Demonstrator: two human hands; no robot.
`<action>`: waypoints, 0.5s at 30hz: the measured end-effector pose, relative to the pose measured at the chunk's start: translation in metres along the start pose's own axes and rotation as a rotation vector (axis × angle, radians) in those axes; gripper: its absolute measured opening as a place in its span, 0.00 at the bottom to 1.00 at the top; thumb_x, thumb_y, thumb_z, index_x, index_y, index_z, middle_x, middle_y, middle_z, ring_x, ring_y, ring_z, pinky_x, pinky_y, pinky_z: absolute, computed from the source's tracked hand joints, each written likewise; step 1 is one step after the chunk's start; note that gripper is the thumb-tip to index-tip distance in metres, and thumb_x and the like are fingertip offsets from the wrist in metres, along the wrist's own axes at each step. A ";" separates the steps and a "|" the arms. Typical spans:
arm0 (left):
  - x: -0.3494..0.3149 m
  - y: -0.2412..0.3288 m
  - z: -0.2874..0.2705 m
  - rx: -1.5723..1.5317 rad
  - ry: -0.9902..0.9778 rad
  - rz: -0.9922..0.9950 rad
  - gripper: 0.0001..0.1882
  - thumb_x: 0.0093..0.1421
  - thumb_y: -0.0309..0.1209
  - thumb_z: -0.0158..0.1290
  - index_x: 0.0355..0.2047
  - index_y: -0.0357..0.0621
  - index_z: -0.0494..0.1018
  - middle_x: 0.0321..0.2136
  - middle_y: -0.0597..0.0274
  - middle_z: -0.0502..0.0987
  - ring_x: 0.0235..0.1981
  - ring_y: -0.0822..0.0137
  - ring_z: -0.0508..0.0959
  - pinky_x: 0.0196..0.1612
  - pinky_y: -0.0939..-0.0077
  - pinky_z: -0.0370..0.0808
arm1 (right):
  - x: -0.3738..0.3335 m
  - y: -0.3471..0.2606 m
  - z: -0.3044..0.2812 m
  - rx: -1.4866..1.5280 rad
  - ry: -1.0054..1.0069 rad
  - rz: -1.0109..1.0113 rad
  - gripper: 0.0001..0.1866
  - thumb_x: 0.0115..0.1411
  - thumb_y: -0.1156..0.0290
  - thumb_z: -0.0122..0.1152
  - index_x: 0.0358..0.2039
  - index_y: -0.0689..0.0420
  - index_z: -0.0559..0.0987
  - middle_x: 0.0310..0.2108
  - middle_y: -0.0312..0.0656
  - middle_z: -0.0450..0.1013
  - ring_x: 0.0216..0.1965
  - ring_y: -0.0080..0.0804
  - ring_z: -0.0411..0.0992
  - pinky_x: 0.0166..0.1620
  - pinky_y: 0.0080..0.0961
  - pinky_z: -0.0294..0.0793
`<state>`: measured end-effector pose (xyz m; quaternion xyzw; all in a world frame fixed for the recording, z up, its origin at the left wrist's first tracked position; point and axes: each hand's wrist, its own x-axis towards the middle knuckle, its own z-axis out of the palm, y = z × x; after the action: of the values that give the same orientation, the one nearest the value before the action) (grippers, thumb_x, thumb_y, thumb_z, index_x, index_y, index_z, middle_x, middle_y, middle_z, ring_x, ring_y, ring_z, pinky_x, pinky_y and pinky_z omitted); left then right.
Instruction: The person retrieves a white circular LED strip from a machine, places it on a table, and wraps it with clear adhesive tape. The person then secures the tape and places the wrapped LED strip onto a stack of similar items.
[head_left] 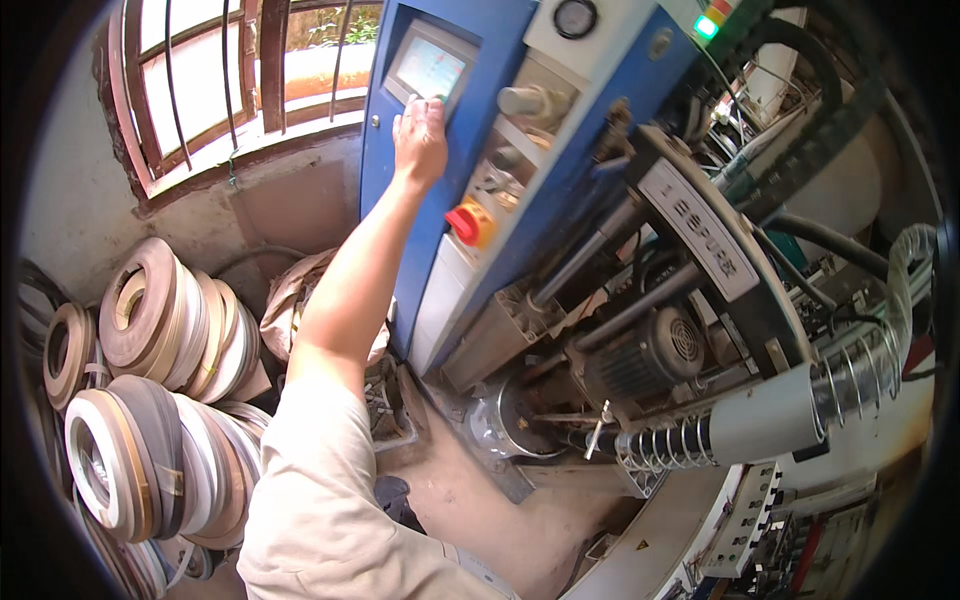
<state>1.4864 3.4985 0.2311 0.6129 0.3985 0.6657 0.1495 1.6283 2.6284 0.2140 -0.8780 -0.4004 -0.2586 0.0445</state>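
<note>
My left arm, in a short beige sleeve, reaches up and away from the lower edge. My left hand (420,145) is at the lower edge of a touchscreen (430,65) set in a blue machine cabinet (385,150). Its fingers point up at the lit panel, somewhat apart, and nothing shows in their grasp. Whether a fingertip presses the glass is hard to make out. To the right of the forearm sits a red rotary switch (464,225) on a yellow base. My right hand is out of the picture.
Coiled rolls of edge-banding strip (145,310) are piled at the left, beside a crumpled brown sack (290,300). A motor (665,350), a spring-wrapped hose (680,440) and a grey control box (745,520) crowd the right. A barred window (210,90) is behind.
</note>
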 end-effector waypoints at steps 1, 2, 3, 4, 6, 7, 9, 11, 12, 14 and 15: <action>-0.002 0.001 -0.008 -0.032 -0.045 0.034 0.30 0.74 0.52 0.32 0.57 0.43 0.72 0.60 0.44 0.71 0.68 0.45 0.62 0.71 0.45 0.49 | 0.001 -0.008 -0.001 0.055 -0.024 0.078 0.23 0.62 0.57 0.58 0.50 0.60 0.79 0.44 0.57 0.76 0.46 0.62 0.73 0.52 0.54 0.70; -0.005 0.007 -0.012 -0.084 -0.023 0.047 0.29 0.74 0.52 0.33 0.56 0.43 0.73 0.60 0.48 0.72 0.69 0.48 0.61 0.71 0.46 0.47 | 0.004 -0.015 -0.003 0.108 -0.048 0.157 0.24 0.62 0.57 0.58 0.52 0.60 0.78 0.46 0.58 0.76 0.48 0.62 0.72 0.55 0.55 0.68; -0.001 0.003 -0.015 -0.086 0.019 0.085 0.29 0.74 0.52 0.33 0.54 0.43 0.73 0.61 0.51 0.72 0.70 0.48 0.61 0.71 0.46 0.47 | 0.014 -0.024 -0.002 0.094 -0.049 0.108 0.24 0.62 0.56 0.58 0.51 0.61 0.78 0.45 0.57 0.76 0.47 0.61 0.73 0.55 0.55 0.69; 0.004 0.001 -0.017 -0.086 0.035 0.109 0.28 0.74 0.52 0.34 0.53 0.43 0.73 0.62 0.52 0.72 0.70 0.48 0.60 0.72 0.46 0.46 | 0.025 -0.033 -0.001 0.078 -0.050 0.061 0.24 0.63 0.55 0.58 0.50 0.62 0.78 0.44 0.56 0.77 0.46 0.60 0.73 0.54 0.55 0.69; 0.013 0.000 -0.016 -0.100 0.042 0.123 0.27 0.73 0.51 0.35 0.51 0.43 0.73 0.63 0.53 0.71 0.71 0.48 0.59 0.72 0.46 0.44 | 0.049 -0.051 -0.005 0.039 -0.053 -0.030 0.25 0.65 0.53 0.57 0.49 0.64 0.78 0.42 0.55 0.77 0.45 0.59 0.73 0.52 0.54 0.70; 0.018 0.007 -0.017 -0.091 0.027 0.125 0.26 0.73 0.50 0.36 0.50 0.43 0.73 0.64 0.52 0.70 0.71 0.48 0.58 0.73 0.46 0.44 | 0.058 -0.058 -0.005 0.020 -0.051 -0.072 0.26 0.66 0.51 0.56 0.48 0.66 0.78 0.41 0.54 0.78 0.44 0.58 0.74 0.51 0.54 0.70; 0.026 0.011 -0.013 -0.091 0.008 0.168 0.25 0.72 0.50 0.37 0.49 0.43 0.73 0.64 0.52 0.70 0.72 0.48 0.58 0.73 0.46 0.43 | 0.060 -0.062 -0.001 0.012 -0.046 -0.149 0.26 0.67 0.52 0.56 0.47 0.67 0.78 0.40 0.55 0.77 0.44 0.58 0.73 0.51 0.54 0.70; 0.034 0.016 -0.010 -0.109 0.005 0.147 0.24 0.72 0.49 0.38 0.49 0.43 0.73 0.64 0.52 0.70 0.72 0.49 0.58 0.73 0.45 0.43 | 0.052 -0.059 0.003 0.031 -0.040 -0.216 0.24 0.68 0.56 0.55 0.49 0.67 0.77 0.40 0.57 0.76 0.45 0.60 0.72 0.52 0.55 0.69; 0.036 0.017 -0.008 -0.109 -0.006 0.137 0.24 0.72 0.49 0.38 0.49 0.43 0.73 0.64 0.52 0.70 0.72 0.49 0.58 0.73 0.45 0.43 | 0.051 -0.063 0.002 0.058 -0.045 -0.198 0.23 0.68 0.57 0.55 0.49 0.67 0.77 0.41 0.57 0.75 0.45 0.59 0.72 0.52 0.54 0.69; 0.037 0.014 -0.006 -0.083 0.018 0.166 0.24 0.72 0.48 0.39 0.50 0.43 0.73 0.64 0.52 0.70 0.72 0.50 0.58 0.73 0.45 0.42 | 0.048 -0.073 -0.003 0.108 -0.054 -0.157 0.23 0.67 0.57 0.56 0.49 0.67 0.77 0.43 0.58 0.75 0.46 0.59 0.72 0.53 0.54 0.68; 0.039 0.015 -0.005 -0.079 0.029 0.185 0.24 0.72 0.48 0.39 0.50 0.42 0.73 0.64 0.52 0.70 0.72 0.50 0.58 0.73 0.45 0.42 | 0.045 -0.081 -0.006 0.130 -0.052 -0.129 0.23 0.67 0.58 0.56 0.50 0.67 0.77 0.43 0.58 0.75 0.47 0.59 0.71 0.53 0.53 0.68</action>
<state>1.4779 3.5138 0.2692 0.6311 0.3157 0.7007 0.1058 1.5910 2.7121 0.2303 -0.8521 -0.4728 -0.2117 0.0742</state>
